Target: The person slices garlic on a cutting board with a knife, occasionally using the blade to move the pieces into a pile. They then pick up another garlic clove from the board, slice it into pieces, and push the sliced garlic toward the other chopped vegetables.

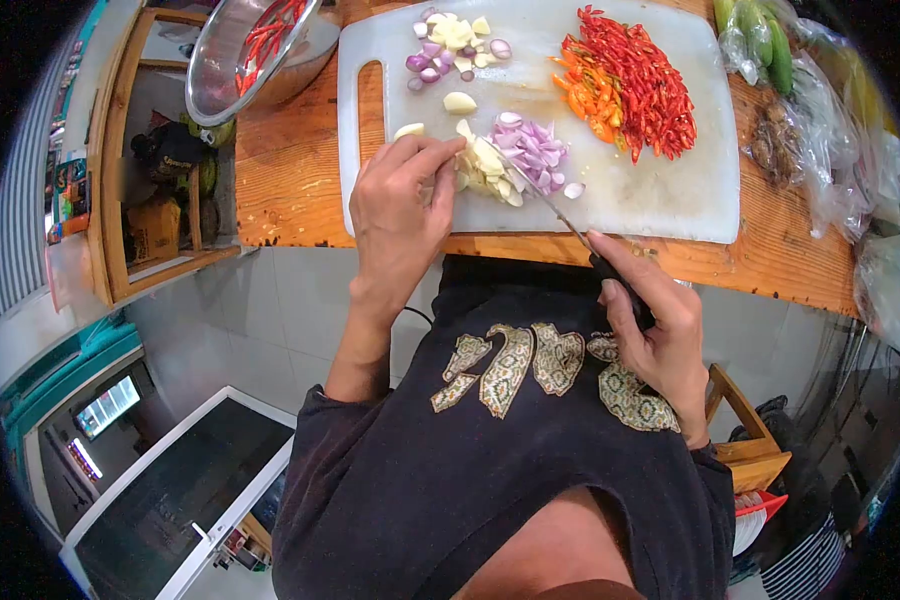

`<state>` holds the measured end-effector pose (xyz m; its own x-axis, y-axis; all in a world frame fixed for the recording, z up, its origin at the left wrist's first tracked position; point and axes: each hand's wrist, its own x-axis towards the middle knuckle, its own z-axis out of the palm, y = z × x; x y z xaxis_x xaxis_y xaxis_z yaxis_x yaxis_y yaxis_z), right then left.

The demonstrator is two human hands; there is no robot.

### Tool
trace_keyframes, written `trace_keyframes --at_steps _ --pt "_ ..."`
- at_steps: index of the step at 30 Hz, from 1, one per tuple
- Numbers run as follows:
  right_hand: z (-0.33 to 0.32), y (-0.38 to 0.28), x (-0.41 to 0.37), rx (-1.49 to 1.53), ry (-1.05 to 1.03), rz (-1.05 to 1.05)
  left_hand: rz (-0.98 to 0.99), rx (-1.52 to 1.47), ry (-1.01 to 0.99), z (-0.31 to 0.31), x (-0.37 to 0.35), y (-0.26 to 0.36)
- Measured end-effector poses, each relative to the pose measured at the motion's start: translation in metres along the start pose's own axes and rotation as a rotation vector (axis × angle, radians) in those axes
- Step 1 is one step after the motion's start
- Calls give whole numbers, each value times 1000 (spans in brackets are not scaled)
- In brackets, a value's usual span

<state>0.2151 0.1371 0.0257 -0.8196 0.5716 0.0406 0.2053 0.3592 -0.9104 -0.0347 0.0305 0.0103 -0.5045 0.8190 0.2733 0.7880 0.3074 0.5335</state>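
Right hand (655, 345) is gripping knife (560, 215), slicing garlic (485, 165) pinched by left hand (400, 205). Sliced shallots (530, 145) are lying at 3 o'clock; whole cloves (459, 102) are waiting at 12.

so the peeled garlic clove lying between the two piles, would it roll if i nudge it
The garlic clove looks rounded, so it would probably rock or roll a little on the cutting board rather than slide straight. Peeled and smooth, it is likely slick to pinch. Small and solid-looking, it should feel light and firm.
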Motion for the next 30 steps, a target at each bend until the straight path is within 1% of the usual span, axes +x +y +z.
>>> trace_keyframes --at_steps 2,5,8,10,11,14,17,20,21,24,26,29,30 --pt "-2 0 0 -18 -11 34 -41 -12 30 -2 -2 2" --pt "2 6 2 -11 7 -38 -78 -55 -6 -11 -6 -3" --pt "7 6 4 4 -14 -61 -88 -64 -37 -16 -7 -6" --pt "8 2 6 -9 -40 -59 -148 -86 0 -19 -9 -4" --pt "8 0 6 -16 -53 -55 -178 -99 16 -20 -11 -3" --pt "11 -1 6 32 -118 28 -220 -61 -31 -28 -18 -13" --pt "19 0 8 58 -171 34 -179 -67 -64 -30 -24 -15" --pt "25 -4 14 89 -261 33 -110 -136 -72 -24 -27 -17" --pt "27 -6 16 97 -284 42 -123 -144 -82 -25 -27 -17" --pt "32 -6 19 -23 -243 1 -159 -166 -102 -28 -27 -14" --pt "30 -8 20 -20 -229 26 -181 -170 -102 -30 -27 -11" --pt "26 -11 20 -36 -183 66 -298 -193 -110 -30 -29 -10" --pt "25 -12 20 -46 -161 79 -275 -194 -106 -29 -29 -11"
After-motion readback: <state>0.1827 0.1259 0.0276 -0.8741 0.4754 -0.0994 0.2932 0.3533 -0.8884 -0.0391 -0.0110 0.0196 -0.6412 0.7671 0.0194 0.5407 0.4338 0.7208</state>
